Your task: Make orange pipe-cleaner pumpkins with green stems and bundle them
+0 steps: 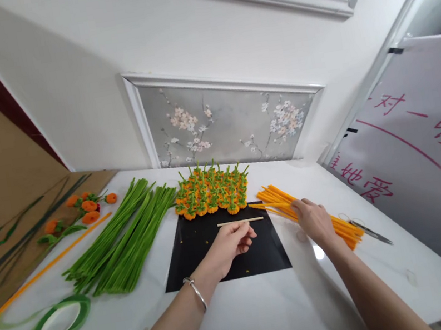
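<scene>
Over the front half of a black mat [229, 265], my left hand [231, 245] has its fingers curled and pressed together. A thin pale stick [230, 223] lies level just behind its fingertips; I cannot tell if the hand touches it or holds anything. To the right, my right hand [313, 220] is closed on orange pipe cleaners [279, 197] at a bundle on the white table. How many are in its fingers is hidden. Several orange pipe-cleaner flowers [210, 189] with green stems pointing up stand in rows at the mat's back edge.
Green pipe cleaners [127, 242] lie in a heap at left, with a roll of green tape [57, 326] in front. One long orange pipe cleaner [47, 267] and finished orange flowers [89, 205] lie farther left. Scissors [370, 231] rest at right. A wall [99, 95] rises behind.
</scene>
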{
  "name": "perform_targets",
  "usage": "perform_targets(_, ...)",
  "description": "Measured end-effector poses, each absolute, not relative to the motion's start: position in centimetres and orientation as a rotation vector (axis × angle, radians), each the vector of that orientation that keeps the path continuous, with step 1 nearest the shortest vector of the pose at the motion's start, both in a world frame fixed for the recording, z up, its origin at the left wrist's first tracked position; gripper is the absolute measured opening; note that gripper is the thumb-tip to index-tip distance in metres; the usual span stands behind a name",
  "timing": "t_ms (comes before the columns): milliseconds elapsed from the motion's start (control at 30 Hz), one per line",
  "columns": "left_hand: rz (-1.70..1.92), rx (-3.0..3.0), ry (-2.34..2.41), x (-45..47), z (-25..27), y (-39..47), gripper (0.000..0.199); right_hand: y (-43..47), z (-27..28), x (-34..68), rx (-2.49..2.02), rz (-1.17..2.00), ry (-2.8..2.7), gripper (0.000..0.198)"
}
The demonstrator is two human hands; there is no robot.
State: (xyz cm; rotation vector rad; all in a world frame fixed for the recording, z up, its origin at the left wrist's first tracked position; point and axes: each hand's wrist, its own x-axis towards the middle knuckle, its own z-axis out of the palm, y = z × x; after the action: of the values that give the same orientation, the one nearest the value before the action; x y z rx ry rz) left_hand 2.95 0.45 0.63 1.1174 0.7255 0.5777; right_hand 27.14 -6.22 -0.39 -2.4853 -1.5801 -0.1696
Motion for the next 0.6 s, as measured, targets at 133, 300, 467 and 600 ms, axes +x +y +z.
perform_targets(133, 0.599, 1.008, 0.713, 2.7, 0.6, 0.7, 0.030, -6.8, 0.2, 27.2, -2.428, -0.116, -1.555, 0.029)
perform_targets(300, 0.675, 0.923, 0.702, 2.6, 0.5, 0.8, 0.021, -7.3, 1.2, 25.5, -2.251, 0.061, -1.568, 0.034)
perform_targets(467, 0.905, 0.908, 0.739, 1.8, 0.4, 1.6, 0.027, -8.3, 1.8, 20.5, -1.799, 0.594, -1.722, 0.025)
perform_targets(600, 1.037, 0.917, 0.763, 0.5, 0.7, 2.2, 0.024, -9.4, 1.8, 17.1, -1.630, 0.894, -1.750, 0.025)
